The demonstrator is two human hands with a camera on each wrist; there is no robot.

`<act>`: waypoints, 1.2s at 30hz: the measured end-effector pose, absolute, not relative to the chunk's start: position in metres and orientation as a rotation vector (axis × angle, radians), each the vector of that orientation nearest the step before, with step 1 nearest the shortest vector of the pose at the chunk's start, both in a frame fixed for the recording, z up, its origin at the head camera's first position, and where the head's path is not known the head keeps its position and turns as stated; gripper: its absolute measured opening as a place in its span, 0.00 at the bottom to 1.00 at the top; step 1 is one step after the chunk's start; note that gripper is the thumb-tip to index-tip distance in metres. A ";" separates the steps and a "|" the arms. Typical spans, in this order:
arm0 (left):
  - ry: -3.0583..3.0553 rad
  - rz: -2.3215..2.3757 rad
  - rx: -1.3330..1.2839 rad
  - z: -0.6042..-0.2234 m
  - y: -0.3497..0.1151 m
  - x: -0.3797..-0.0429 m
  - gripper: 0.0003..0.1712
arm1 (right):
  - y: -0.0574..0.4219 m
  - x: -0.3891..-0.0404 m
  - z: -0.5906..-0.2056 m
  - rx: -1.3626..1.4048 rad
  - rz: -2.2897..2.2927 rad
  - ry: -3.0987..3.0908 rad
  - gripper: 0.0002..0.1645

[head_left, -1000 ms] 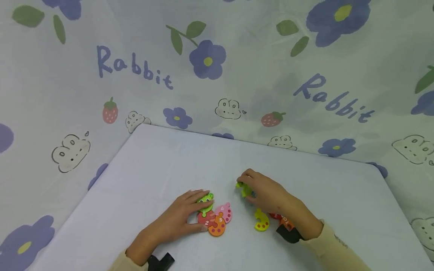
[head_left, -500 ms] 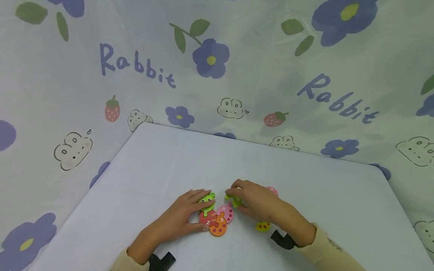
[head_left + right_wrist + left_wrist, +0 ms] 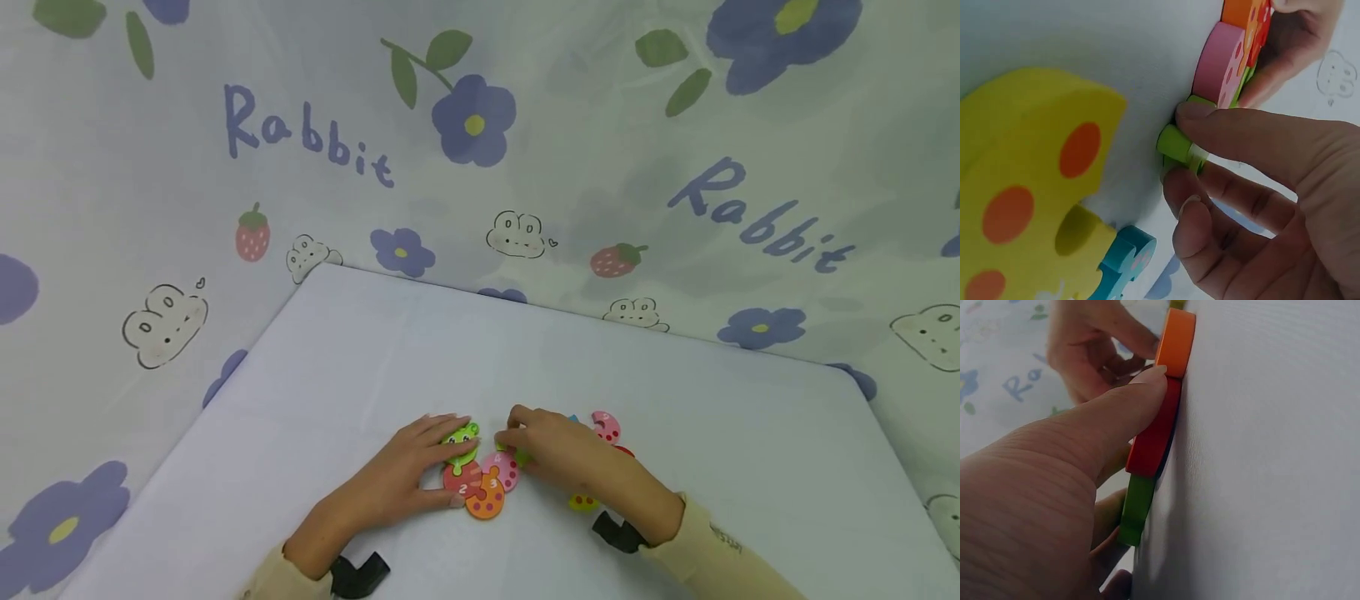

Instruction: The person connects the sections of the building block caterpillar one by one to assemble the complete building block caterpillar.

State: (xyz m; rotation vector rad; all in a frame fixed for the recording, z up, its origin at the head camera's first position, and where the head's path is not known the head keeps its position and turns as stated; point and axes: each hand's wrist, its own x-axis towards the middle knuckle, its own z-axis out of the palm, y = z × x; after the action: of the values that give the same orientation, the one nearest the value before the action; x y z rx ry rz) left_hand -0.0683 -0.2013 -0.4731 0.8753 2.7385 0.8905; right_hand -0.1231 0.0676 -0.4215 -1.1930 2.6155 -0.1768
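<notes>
My left hand [image 3: 397,467] grips a row of joined caterpillar puzzle pieces on the white table, thumb against the red piece [image 3: 1155,437] and fingers over the green smiling head [image 3: 462,440]. From the head the row runs through the red piece numbered 2, an orange piece [image 3: 486,505] numbered 3 and a pink piece [image 3: 504,472] numbered 4. Thumb and fingers of my right hand [image 3: 566,454] pinch a small green puzzle piece [image 3: 1175,145] right at the pink one's edge. In the head view that hand mostly covers the green piece.
Loose pieces lie to the right, partly behind my right hand: a yellow one [image 3: 1035,162] with orange dots, a teal one [image 3: 1124,253], a pink one [image 3: 607,428] and a bit of red [image 3: 624,451]. Patterned cloth [image 3: 330,200] rises behind the table's [image 3: 420,333] back edge.
My right hand has carried the green piece leftward and down to the pink piece, uncovering the loose pink piece behind it. The left hand keeps its hold on the row.
</notes>
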 end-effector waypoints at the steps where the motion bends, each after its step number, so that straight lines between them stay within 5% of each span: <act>1: 2.738 0.888 0.877 -0.473 -0.201 -0.069 0.42 | 0.067 -0.123 -0.422 -1.196 -0.169 2.621 0.26; 16: 2.738 0.911 0.875 -0.475 -0.197 -0.068 0.41 | 0.092 -0.118 -0.410 -1.001 -0.198 2.670 0.40; 23: 2.748 0.891 0.836 -0.475 -0.200 -0.068 0.43 | 0.115 -0.119 -0.399 -0.992 -0.332 2.720 0.36; 30: 2.804 0.883 0.649 -0.476 -0.201 -0.068 0.58 | 0.134 -0.119 -0.394 -0.933 -0.392 2.724 0.35; 36: 2.825 0.905 0.663 -0.478 -0.202 -0.072 0.51 | 0.136 -0.119 -0.395 -0.829 -0.371 2.840 0.31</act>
State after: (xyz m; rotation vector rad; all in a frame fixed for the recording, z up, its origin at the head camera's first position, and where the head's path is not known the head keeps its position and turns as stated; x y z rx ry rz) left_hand -0.0720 -0.2022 -0.4775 0.6627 2.8255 0.9046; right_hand -0.1194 0.1363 -0.3953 -0.8292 2.8397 -0.3711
